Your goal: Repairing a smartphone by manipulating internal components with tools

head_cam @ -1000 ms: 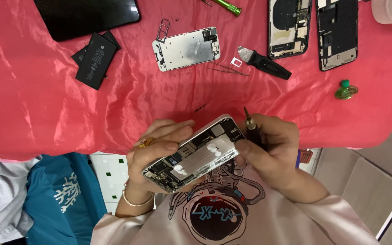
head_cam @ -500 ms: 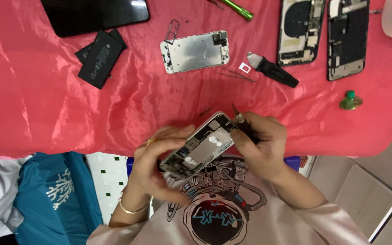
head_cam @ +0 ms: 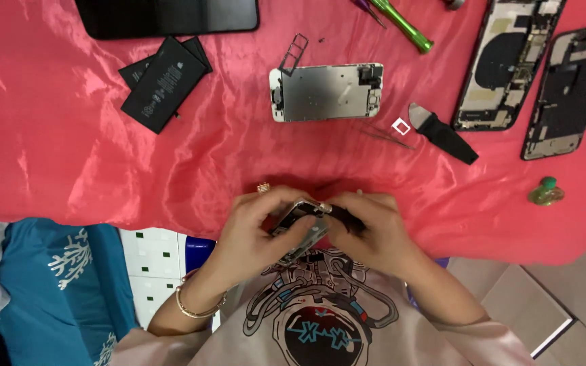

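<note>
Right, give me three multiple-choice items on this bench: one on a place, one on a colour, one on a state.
1. Where do the black batteries lie?
A. Upper left of the cloth
B. Beside the green bottle
C. On the person's lap

2. What colour is the cloth?
A. Blue
B. Red
C. White

3. How is the opened phone held?
A. Lying flat on the cloth
B. In both hands above the lap
C. In one hand only

Answers: 1 A, they sit below the dark screen. 2 B, the satin is red. 3 B, the left hand and right hand both grip it.
</note>
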